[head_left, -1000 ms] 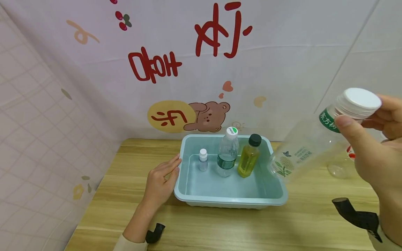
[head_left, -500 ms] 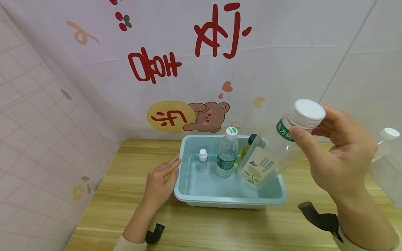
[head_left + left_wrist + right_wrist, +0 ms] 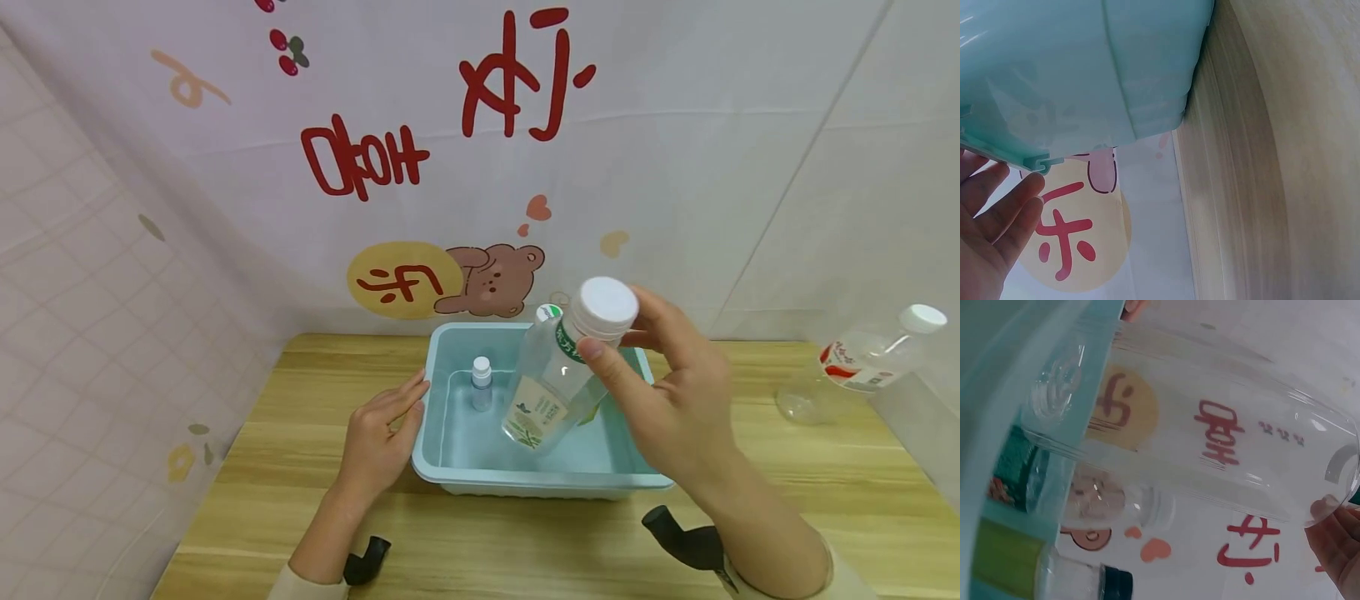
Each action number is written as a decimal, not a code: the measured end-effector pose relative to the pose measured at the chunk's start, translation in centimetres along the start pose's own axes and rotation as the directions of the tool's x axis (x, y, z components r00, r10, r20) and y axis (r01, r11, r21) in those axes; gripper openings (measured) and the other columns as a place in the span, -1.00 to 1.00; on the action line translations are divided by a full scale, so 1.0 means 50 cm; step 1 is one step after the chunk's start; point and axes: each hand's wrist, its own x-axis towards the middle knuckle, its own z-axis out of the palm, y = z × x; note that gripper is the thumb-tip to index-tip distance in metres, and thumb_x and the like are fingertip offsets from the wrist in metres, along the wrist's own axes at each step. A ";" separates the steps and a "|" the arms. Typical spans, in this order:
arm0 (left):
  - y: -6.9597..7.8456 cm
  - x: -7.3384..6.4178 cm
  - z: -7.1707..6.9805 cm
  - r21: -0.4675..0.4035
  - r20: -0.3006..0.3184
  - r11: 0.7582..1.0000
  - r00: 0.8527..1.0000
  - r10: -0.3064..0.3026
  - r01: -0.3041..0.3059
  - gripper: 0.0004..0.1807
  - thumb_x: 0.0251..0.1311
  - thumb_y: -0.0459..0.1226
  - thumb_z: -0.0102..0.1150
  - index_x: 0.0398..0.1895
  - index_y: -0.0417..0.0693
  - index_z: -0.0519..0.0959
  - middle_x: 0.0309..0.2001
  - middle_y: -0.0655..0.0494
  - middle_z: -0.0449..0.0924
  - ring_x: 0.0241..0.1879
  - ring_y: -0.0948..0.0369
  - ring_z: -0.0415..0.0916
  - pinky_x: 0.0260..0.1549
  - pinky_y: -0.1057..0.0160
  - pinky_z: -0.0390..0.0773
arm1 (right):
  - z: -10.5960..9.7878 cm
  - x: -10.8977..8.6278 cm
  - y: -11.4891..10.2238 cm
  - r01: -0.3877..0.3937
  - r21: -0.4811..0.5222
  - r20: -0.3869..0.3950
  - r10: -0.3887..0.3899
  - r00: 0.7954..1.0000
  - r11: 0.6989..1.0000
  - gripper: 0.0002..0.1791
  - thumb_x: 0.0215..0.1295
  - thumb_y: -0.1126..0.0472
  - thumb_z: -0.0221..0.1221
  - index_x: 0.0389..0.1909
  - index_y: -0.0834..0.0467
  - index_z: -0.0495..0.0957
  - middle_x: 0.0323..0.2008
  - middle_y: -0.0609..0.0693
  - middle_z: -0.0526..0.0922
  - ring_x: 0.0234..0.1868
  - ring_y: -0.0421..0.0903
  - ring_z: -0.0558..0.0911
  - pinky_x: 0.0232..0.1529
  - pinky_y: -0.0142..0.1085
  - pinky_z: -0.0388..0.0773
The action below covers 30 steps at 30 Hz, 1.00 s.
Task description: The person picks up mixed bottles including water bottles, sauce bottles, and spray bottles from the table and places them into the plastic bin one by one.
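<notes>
A pale blue-green plastic basin [image 3: 540, 478] stands on the table in the head view. My left hand [image 3: 381, 440] rests against its left rim with fairly straight fingers; the left wrist view shows fingertips at the rim's edge. With thumb and fingers my right hand [image 3: 678, 392] grips a large clear bottle [image 3: 543, 396] near its white cap. That bottle leans, its base low and to the left within the basin's outline. Behind it a green-labelled water bottle [image 3: 549, 313] shows mainly its cap. A yellow-green bottle with a dark cap [image 3: 1010, 559] is mostly hidden in the head view.
Inside the basin's left part a small white-capped bottle [image 3: 482, 385] stands upright. On the right of the wooden table [image 3: 255, 450] is another clear bottle with a red-and-white label [image 3: 855, 371]. A printed cloth [image 3: 660, 167] hangs behind.
My right hand has carried the large clear bottle leftward from beyond the basin's right side to over its middle, tipping it more upright. My left hand has stayed at the rim.
</notes>
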 end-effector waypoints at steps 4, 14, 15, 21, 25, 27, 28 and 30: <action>0.000 0.001 0.001 -0.007 -0.001 1.000 1.000 0.003 -0.003 -0.67 0.26 -0.47 0.29 0.09 -0.26 0.75 0.20 0.01 0.68 0.09 0.00 0.72 0.18 0.43 0.53 | 0.022 -0.010 -0.001 -0.024 -0.038 0.082 0.027 0.996 0.999 -0.51 0.26 0.37 0.41 0.21 0.32 0.59 -0.05 0.03 0.76 -0.12 -0.14 0.71 -0.01 -0.40 0.63; 0.000 0.002 0.004 -0.001 -0.007 1.000 1.000 0.018 -0.018 -0.67 0.25 -0.47 0.29 0.08 -0.26 0.75 0.19 -0.01 0.69 0.07 -0.02 0.72 0.15 0.33 0.59 | 0.068 -0.034 0.025 -0.074 -0.025 0.234 0.078 0.969 0.997 -0.42 0.27 0.39 0.39 0.32 0.22 0.52 0.02 -0.06 0.74 0.02 -0.11 0.70 0.09 -0.28 0.65; -0.001 0.001 0.003 0.000 -0.007 1.000 1.000 0.019 -0.019 -0.67 0.25 -0.48 0.30 0.08 -0.26 0.75 0.19 -0.01 0.69 0.07 -0.02 0.72 0.15 0.35 0.58 | 0.072 -0.037 0.027 -0.097 -0.031 0.250 0.101 0.963 0.995 -0.42 0.29 0.38 0.39 0.33 0.21 0.52 0.02 -0.08 0.74 0.02 -0.12 0.70 0.06 -0.25 0.67; -0.003 -0.001 0.003 0.004 -0.013 1.000 0.999 0.029 -0.029 -0.67 0.24 -0.48 0.30 0.08 -0.27 0.75 0.18 -0.04 0.69 0.06 -0.02 0.73 0.15 0.36 0.58 | 0.091 -0.052 0.042 -0.220 -0.079 0.348 0.234 0.908 0.972 -0.42 0.41 0.26 0.35 0.41 0.15 0.46 0.05 -0.08 0.73 0.06 -0.02 0.72 -0.21 -0.12 0.71; -0.003 -0.001 0.003 0.002 -0.015 1.000 0.999 0.031 -0.031 -0.67 0.24 -0.49 0.29 0.08 -0.27 0.75 0.18 -0.04 0.69 0.06 -0.02 0.73 0.16 0.34 0.58 | 0.106 -0.061 0.052 -0.234 -0.098 0.419 0.254 0.872 0.967 -0.44 0.45 0.17 0.32 0.41 0.10 0.45 0.10 -0.11 0.72 0.12 -0.05 0.71 -0.12 -0.05 0.71; -0.003 0.000 0.003 0.005 -0.015 1.000 1.000 0.027 -0.026 -0.67 0.25 -0.48 0.29 0.08 -0.27 0.75 0.19 -0.02 0.69 0.07 -0.02 0.72 0.17 0.33 0.58 | 0.112 -0.064 0.056 -0.234 -0.099 0.454 0.253 0.854 0.967 -0.45 0.45 0.14 0.32 0.40 0.09 0.45 0.12 -0.12 0.71 0.15 -0.07 0.69 -0.04 -0.01 0.71; -0.003 0.000 0.003 0.007 -0.014 1.000 1.000 0.024 -0.024 -0.67 0.25 -0.48 0.29 0.08 -0.26 0.75 0.19 -0.01 0.69 0.07 -0.01 0.72 0.17 0.32 0.58 | 0.115 -0.066 0.059 -0.230 -0.101 0.467 0.251 0.848 0.968 -0.45 0.45 0.13 0.32 0.39 0.09 0.45 0.12 -0.12 0.70 0.16 -0.08 0.69 -0.03 -0.01 0.71; -0.004 0.000 0.003 0.011 -0.011 1.000 1.000 0.020 -0.020 -0.66 0.25 -0.48 0.29 0.09 -0.26 0.75 0.20 0.01 0.69 0.07 -0.01 0.72 0.17 0.32 0.58 | 0.118 -0.069 0.064 -0.226 -0.099 0.483 0.245 0.840 0.969 -0.46 0.45 0.13 0.32 0.38 0.10 0.45 0.12 -0.12 0.70 0.19 -0.10 0.67 0.05 -0.01 0.69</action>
